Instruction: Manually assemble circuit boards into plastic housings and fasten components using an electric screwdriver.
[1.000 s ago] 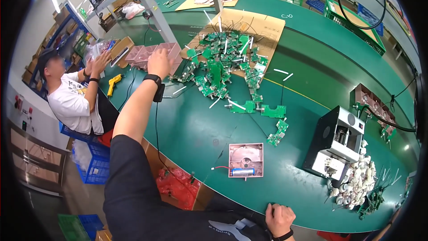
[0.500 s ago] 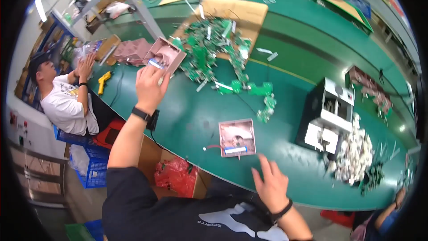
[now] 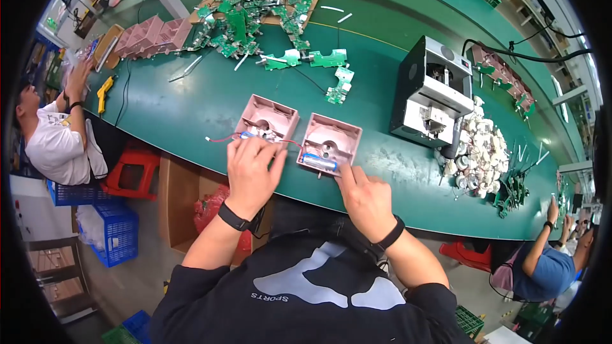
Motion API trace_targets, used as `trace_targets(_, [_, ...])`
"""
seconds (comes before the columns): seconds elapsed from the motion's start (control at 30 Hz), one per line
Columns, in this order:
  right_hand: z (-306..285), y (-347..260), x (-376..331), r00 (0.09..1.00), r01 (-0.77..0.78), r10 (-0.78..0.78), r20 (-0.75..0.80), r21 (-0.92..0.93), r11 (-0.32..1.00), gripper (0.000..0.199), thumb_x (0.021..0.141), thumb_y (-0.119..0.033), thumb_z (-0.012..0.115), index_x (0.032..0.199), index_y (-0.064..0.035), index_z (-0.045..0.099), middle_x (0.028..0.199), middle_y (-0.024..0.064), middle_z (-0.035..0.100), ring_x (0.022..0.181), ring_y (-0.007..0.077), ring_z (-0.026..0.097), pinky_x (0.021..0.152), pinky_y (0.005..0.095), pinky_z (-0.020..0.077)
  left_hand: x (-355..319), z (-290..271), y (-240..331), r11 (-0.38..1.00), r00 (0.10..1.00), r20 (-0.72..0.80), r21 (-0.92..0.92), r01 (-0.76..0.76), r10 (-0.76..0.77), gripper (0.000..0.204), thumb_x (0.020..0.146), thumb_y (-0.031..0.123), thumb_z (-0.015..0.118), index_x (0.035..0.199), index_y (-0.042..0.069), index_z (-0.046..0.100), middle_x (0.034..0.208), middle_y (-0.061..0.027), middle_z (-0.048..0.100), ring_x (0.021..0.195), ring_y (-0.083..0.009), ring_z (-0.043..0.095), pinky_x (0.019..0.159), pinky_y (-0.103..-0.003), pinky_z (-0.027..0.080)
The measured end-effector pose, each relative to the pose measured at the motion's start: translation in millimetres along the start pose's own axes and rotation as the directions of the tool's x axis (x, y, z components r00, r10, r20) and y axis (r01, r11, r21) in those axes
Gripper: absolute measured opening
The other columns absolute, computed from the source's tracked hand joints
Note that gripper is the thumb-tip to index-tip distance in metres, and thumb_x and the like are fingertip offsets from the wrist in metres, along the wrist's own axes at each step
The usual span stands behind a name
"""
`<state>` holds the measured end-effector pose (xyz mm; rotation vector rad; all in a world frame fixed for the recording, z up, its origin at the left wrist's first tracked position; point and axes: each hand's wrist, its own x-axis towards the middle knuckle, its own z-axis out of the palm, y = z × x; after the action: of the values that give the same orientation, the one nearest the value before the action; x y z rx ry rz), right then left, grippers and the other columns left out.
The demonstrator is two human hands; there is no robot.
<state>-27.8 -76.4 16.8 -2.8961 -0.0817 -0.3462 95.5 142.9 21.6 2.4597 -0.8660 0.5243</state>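
Note:
Two square pink plastic housings lie side by side on the green bench, open side up. My left hand (image 3: 254, 175) is closed on the near edge of the left housing (image 3: 275, 115); a blue cylindrical battery (image 3: 246, 134) with red wires shows partly behind its fingers. In the right housing (image 3: 339, 129), another blue battery (image 3: 320, 162) lies along the near wall. My right hand (image 3: 368, 200) has its fingers bent and pressed to that housing's near right corner. The fingertips are partly hidden against the wall.
Green circuit boards (image 3: 239, 22) are heaped on cardboard beyond the housings. A black-and-white machine (image 3: 433, 95) stands to the right beside a pile of white parts (image 3: 478, 153). Stacked pink housings (image 3: 153, 37) and a yellow tool (image 3: 105, 93) lie left. Co-workers sit at both ends.
My left hand has brought a housing from the far left to beside the other one. My right hand has come up to the right housing's corner. The view has shifted.

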Motion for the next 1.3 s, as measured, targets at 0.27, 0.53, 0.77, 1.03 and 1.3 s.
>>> trace_targets(0.27, [-37,20,-69,0.990,-0.144,0.144,-0.004,0.062,0.988,0.029,0.088,-0.013,0.078,0.115,-0.0072,0.068,0.087,0.0081,0.063,0.068,0.0274,0.068,0.060,0.0387,0.0533,-4,11,59,0.922,0.960,0.168,-0.356,-0.154,0.225,0.031,0.077,0.011,0.085,0.105,0.005,0.074,0.107,-0.0065,0.068,0.109,-0.0291,0.064,0.097,-0.045,0.046])
trace_targets(0.53, [-48,46,-85,0.971,-0.239,0.239,-0.005,0.036,0.970,0.029,0.088,-0.010,0.078,0.115,-0.0062,0.069,0.093,0.0088,0.067,0.072,0.0291,0.068,0.062,0.0386,0.0538,-5,33,87,0.860,0.935,0.199,-0.481,-0.168,0.294,0.041,0.076,0.012,0.087,0.114,0.004,0.073,0.114,-0.0089,0.067,0.113,-0.0312,0.064,0.097,-0.046,0.049])
trace_targets(0.77, [-49,77,-75,0.985,-0.168,0.169,-0.032,0.025,0.986,0.031,0.087,-0.008,0.078,0.117,-0.0052,0.068,0.095,0.0095,0.069,0.072,0.0307,0.069,0.063,0.0397,0.0542,0,50,101,0.884,0.959,0.144,-0.439,-0.160,0.245,0.042,0.082,0.021,0.083,0.118,0.004,0.071,0.115,-0.0094,0.065,0.114,-0.0302,0.063,0.095,-0.041,0.050])
trace_targets(1.03, [-79,73,-73,0.974,-0.227,0.226,-0.018,-0.039,0.973,0.035,0.085,-0.008,0.080,0.118,-0.0059,0.067,0.085,0.0061,0.072,0.066,0.0273,0.068,0.058,0.0384,0.0520,80,-5,64,0.800,0.930,0.279,-0.599,-0.028,0.241,0.019,0.083,0.019,0.085,0.092,0.005,0.076,0.093,-0.0095,0.075,0.086,-0.0281,0.073,0.078,-0.040,0.058])
trace_targets(1.3, [-68,44,-54,0.969,-0.119,0.122,-0.214,0.025,0.993,0.041,0.082,-0.004,0.084,0.119,-0.0055,0.068,0.074,0.0028,0.068,0.056,0.0219,0.063,0.054,0.0348,0.0488,168,102,8,0.992,0.918,0.386,0.049,-0.120,0.092,0.040,0.083,0.036,0.085,0.106,0.005,0.073,0.100,-0.0121,0.077,0.094,-0.0296,0.074,0.079,-0.043,0.058])
